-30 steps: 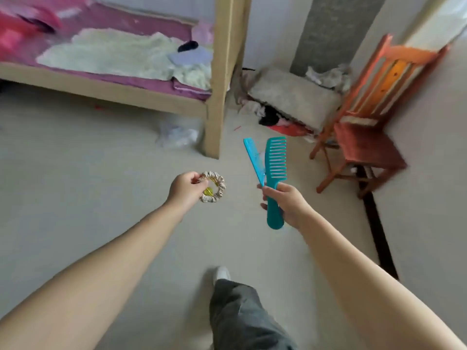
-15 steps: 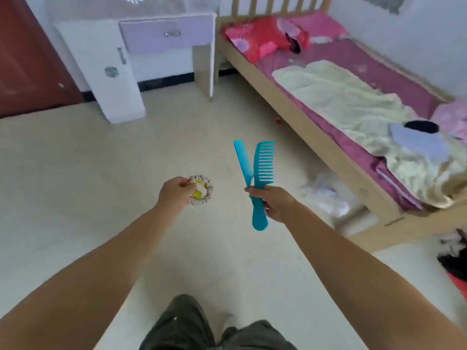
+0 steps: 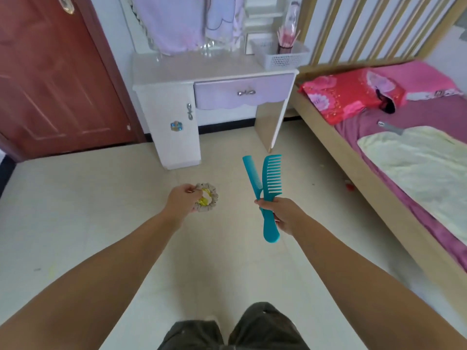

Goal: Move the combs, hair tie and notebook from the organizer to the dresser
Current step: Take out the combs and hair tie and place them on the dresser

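Both arms were bare from hand to the frame's edge, with no sleeves, watch or rings showing. The left hand and right hand wore no gloves. Dark grey-olive trousers covered the legs at the bottom. A light-coloured shoe tip showed blurred between the knees.

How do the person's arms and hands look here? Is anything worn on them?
Both forearms are bare from the picture's lower edge to the wrists; no sleeve shows. The left hand and the right hand have no glove, and I see no watch, bracelet or ring. Dark trousers show at the bottom.
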Demonstrator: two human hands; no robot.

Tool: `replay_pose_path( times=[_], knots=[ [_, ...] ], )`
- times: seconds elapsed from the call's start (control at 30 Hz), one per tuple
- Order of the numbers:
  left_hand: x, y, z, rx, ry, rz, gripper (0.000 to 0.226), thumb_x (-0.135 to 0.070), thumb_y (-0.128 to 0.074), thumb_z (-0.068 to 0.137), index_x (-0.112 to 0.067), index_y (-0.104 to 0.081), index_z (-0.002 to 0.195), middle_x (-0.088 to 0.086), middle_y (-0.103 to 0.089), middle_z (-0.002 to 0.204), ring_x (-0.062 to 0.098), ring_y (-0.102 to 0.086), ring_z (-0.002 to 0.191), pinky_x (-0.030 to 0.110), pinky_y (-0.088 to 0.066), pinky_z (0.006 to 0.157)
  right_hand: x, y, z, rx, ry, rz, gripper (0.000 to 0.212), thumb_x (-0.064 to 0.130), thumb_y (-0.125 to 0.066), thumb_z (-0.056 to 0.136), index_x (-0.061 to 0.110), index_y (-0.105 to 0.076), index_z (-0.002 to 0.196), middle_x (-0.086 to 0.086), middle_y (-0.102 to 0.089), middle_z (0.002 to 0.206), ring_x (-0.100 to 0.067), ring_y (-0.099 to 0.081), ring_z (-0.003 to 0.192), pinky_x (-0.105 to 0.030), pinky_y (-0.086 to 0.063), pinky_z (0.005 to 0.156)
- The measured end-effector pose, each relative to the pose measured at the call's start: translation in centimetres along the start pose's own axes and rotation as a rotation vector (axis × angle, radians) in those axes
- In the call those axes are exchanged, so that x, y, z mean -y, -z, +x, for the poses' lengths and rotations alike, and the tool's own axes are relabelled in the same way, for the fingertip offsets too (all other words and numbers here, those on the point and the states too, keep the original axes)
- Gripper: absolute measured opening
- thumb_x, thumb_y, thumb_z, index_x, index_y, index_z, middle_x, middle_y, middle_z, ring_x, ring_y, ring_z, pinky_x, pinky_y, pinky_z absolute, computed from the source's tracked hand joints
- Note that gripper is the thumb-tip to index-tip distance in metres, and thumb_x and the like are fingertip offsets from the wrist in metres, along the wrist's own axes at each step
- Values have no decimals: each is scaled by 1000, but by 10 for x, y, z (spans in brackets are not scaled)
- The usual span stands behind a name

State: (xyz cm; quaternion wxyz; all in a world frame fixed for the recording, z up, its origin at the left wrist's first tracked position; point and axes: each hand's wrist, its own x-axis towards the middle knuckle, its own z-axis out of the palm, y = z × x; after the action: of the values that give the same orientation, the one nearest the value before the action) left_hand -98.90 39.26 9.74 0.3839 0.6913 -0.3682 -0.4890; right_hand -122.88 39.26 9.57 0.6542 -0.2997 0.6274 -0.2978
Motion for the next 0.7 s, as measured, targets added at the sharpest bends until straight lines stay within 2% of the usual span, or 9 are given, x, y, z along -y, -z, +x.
replay_pose_path(
  times=[0.1,0.2,0.23,0.33,0.4,0.5,0.7],
  knots=[
    [-39,-22,80,29,-11,19,3,-9,-60,85,-7,-61,87,13,-58,90,24,-54,79,27,-49,63,52,4,65,-31,1,-5,12,11,-70,80,9,-60,87,-6,-56,88,-13,-53,76,-28,-41,77],
    [-73,-49,166,49,-26,26,4,-11,-60,85,-8,-61,87,13,-60,93,25,-56,83,36,-53,74,105,12,141,-60,12,-20,16,13,-70,79,9,-59,90,-5,-58,88,-13,-54,77,-29,-41,80],
    [-85,-58,194,45,-32,30,6,-12,-60,86,-8,-62,89,13,-61,95,25,-56,85,37,-53,76,125,14,167,-59,8,-21,17,12,-70,79,8,-59,91,-4,-58,88,-13,-54,77,-29,-41,80],
    [-125,-83,280,29,-24,4,17,-13,-59,86,-2,-62,98,13,-59,96,24,-55,86,33,-52,70,188,22,248,-51,12,-39,28,11,-71,78,4,-58,103,-5,-60,92,-14,-56,81,-30,-41,82],
    [-155,-95,331,17,-15,-33,13,-12,-59,86,-3,-62,95,14,-58,95,25,-54,85,37,-53,75,233,26,295,-42,-4,-73,32,12,-72,78,5,-58,106,-6,-61,97,-16,-57,85,-30,-42,82],
    [-199,-100,400,10,-42,-64,2,-8,-60,84,-6,-59,83,15,-56,86,26,-52,79,42,-52,79,306,26,365,1,7,-127,26,12,-71,78,6,-59,100,-5,-60,90,-15,-56,79,-29,-42,76],
    [-243,-91,546,-26,13,-43,10,-8,-63,82,-11,-59,74,12,-55,76,24,-51,73,41,-51,78,403,-7,502,63,-1,-178,11,12,-68,81,11,-58,87,-3,-57,82,-14,-53,74,-25,-42,63]
  ],
)
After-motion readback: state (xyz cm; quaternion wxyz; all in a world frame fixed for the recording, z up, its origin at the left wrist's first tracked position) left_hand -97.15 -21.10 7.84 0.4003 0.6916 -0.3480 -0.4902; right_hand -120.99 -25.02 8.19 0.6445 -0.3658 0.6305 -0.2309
